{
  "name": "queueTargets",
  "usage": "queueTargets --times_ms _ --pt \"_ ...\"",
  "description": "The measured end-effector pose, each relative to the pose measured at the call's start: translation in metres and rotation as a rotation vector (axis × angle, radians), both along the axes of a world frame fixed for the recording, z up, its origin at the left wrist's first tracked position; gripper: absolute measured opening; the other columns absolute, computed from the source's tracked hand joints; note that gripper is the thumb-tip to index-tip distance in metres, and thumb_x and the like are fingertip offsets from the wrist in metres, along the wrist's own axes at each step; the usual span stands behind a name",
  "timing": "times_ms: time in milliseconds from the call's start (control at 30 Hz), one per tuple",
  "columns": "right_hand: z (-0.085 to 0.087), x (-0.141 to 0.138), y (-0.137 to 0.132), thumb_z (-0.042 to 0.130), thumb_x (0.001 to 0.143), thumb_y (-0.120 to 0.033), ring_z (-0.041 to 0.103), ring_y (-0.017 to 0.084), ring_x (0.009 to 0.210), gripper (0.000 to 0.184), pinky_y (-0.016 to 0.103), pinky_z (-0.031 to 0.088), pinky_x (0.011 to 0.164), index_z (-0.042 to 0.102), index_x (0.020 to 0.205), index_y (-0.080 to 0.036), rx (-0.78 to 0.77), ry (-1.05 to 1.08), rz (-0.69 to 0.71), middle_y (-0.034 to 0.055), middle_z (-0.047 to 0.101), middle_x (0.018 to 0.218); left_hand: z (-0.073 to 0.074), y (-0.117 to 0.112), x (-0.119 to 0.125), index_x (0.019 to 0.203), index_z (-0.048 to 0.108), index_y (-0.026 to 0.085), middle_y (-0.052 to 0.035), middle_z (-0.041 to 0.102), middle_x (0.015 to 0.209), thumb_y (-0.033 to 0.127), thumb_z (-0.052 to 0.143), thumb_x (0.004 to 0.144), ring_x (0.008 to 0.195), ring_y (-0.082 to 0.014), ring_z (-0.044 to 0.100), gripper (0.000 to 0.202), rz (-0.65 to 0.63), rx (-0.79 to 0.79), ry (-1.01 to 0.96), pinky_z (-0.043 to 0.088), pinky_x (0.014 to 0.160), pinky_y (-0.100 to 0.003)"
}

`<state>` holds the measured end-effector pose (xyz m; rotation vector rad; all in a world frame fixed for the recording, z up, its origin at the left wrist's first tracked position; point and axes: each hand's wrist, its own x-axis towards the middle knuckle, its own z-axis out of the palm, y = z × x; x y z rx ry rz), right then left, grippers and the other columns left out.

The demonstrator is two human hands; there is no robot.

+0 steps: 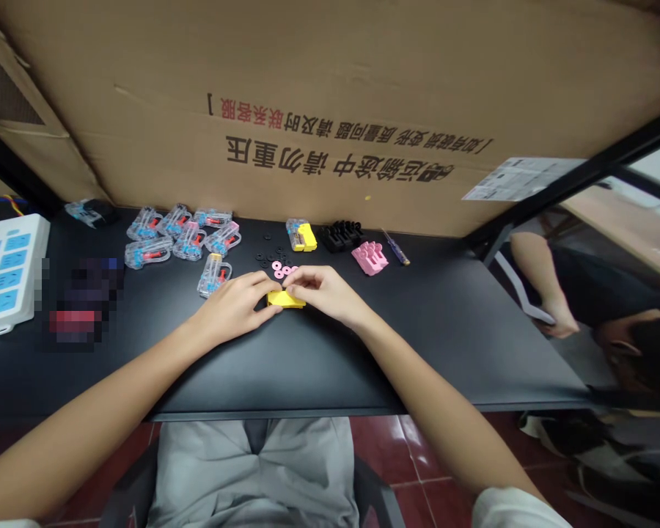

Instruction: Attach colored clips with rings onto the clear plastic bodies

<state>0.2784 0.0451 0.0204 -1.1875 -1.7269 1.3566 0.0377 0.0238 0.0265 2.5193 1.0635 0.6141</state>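
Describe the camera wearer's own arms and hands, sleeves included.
The left hand and right hand are ungloved. Both forearms are bare, wrists included. A pale right sleeve shows at the bottom edge; only a sliver of the left sleeve appears.

On the black table there lie a white power strip, several clear plastic pieces, one clear-and-yellow piece, black rings, pink rings, a black part, a pink part and a screwdriver.
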Motion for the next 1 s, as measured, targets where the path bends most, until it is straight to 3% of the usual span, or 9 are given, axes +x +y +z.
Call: queueTargets --times_ms 333,467,633,733,800,867,933,1000 --pt "0.001 0.007 0.003 0.090 0.078 -0.041 0.071 0.019 0.080 0.032 0.035 0.058 0.082 0.076 0.097 -0.020 -0.088 0.078 0.035 0.0016 0.076 0.086 0.000 0.001 -0.001 0.122 0.072 0.021 -0.0089 0.073 0.116 0.034 0.065 0.106 0.101 -0.0241 0.074 0.022 -0.025 0.002 -0.023 0.058 0.090 -0.036" --pt "0.006 0.009 0.004 0.083 0.087 -0.051 0.071 0.021 0.084 0.034 0.036 0.058 0.080 0.077 0.100 -0.020 0.075 0.022 -0.069 0.0059 0.079 0.096 0.000 0.001 -0.002 0.119 0.069 0.020 -0.0069 0.073 0.110 0.038 0.071 0.102 0.094 -0.0216 0.073 0.025 -0.008 -0.032 -0.056 0.057 0.083 -0.033" --pt "0.018 0.015 -0.001 0.070 0.098 -0.056 0.062 0.018 0.062 0.037 0.032 0.048 0.063 0.073 0.091 -0.020 0.227 -0.172 -0.160 0.0018 0.070 0.070 0.015 -0.002 -0.003 0.099 0.066 0.021 -0.0026 0.072 0.095 0.060 0.076 0.095 0.079 -0.0177 0.068 0.041 0.012 -0.070 -0.062 0.051 0.072 -0.028" --pt "0.019 0.010 -0.008 0.069 0.099 -0.058 0.055 0.016 0.053 0.038 0.031 0.040 0.058 0.076 0.098 -0.021 0.244 -0.287 -0.146 -0.0028 0.062 0.058 0.034 0.003 -0.014 0.089 0.068 0.022 -0.0031 0.074 0.082 0.057 0.056 0.106 0.071 -0.0193 0.068 0.041 0.201 0.024 0.089 0.044 0.066 -0.029" --pt "0.017 0.002 -0.013 0.068 0.100 -0.057 0.053 0.016 0.052 0.037 0.030 0.038 0.058 0.077 0.107 -0.022 0.266 -0.354 -0.136 -0.0051 0.058 0.055 0.045 0.010 -0.027 0.091 0.071 0.022 -0.0053 0.074 0.076 0.054 0.051 0.106 0.072 -0.0242 0.070 0.040 0.444 0.072 0.213 0.043 0.065 -0.030" --pt "0.016 -0.007 -0.018 0.068 0.101 -0.055 0.058 0.016 0.057 0.036 0.029 0.038 0.062 0.076 0.116 -0.023 0.282 -0.419 -0.111 -0.0052 0.062 0.059 0.054 0.018 -0.041 0.094 0.074 0.022 -0.0098 0.077 0.081 0.061 0.053 0.101 0.079 -0.0304 0.073 0.044 0.618 0.055 0.346 0.046 0.070 -0.033" --pt "0.016 -0.013 -0.022 0.072 0.098 -0.052 0.064 0.018 0.065 0.036 0.029 0.040 0.065 0.074 0.120 -0.024 0.292 -0.511 -0.086 -0.0035 0.069 0.070 0.058 0.024 -0.053 0.088 0.075 0.022 -0.0143 0.078 0.085 0.076 0.051 0.096 0.085 -0.0361 0.075 0.060 0.712 -0.046 0.449 0.049 0.074 -0.037" --pt "0.017 -0.015 -0.023 0.077 0.095 -0.048 0.067 0.019 0.072 0.036 0.029 0.041 0.068 0.074 0.121 -0.024 0.298 -0.584 -0.058 -0.0016 0.072 0.080 0.058 0.027 -0.060 0.078 0.074 0.022 -0.0167 0.078 0.084 0.088 0.049 0.089 0.088 -0.0398 0.075 0.072 0.706 -0.174 0.516 0.049 0.076 -0.040"
